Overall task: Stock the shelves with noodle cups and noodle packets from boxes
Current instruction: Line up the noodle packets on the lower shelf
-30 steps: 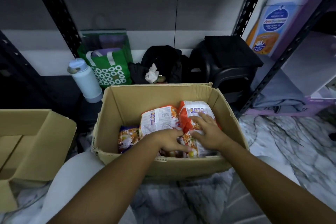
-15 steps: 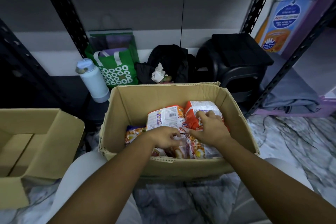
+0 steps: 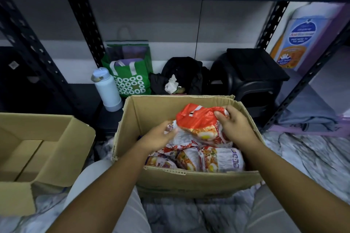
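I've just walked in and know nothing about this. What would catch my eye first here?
The bright red-orange noodle pack in the middle draws the eye first. The left hand and right hand grip it over an open cardboard box that holds more noodle packets. Behind the box, under the dark shelf, a green shopping bag with white circles stands beside a white bottle.
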Demonstrator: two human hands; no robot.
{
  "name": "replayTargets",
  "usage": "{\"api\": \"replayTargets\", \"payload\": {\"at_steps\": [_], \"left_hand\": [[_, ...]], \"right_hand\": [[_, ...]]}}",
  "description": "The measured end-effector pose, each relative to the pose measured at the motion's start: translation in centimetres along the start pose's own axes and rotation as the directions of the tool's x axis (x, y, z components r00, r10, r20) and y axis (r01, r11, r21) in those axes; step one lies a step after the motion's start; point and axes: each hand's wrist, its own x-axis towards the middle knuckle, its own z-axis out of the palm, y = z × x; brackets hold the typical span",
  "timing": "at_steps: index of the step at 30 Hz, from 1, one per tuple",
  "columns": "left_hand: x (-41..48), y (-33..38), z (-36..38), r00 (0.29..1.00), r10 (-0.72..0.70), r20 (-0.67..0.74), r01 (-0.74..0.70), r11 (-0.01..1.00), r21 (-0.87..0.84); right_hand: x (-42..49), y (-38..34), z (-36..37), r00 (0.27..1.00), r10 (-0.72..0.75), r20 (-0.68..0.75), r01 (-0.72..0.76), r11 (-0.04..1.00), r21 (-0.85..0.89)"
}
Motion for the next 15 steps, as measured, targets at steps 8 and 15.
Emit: {"api": "replayTargets", "payload": {"at_steps": [8,15], "left_hand": [[-0.8,0.9,-0.6,0.996,-0.07,0.056,0.09,0.825,-0.558],[-0.2,0.3,0.0,0.976,-0.188,0.112,0.218,0.794,-0.567]], "right_hand": [[0.1,-0.7,3.2,0.875,0.435,0.212,-0.481,0.829,0.284],[-1.3,1.2,2.9,0.894,0.387,0.227,-0.432,0.608,0.666]]}}
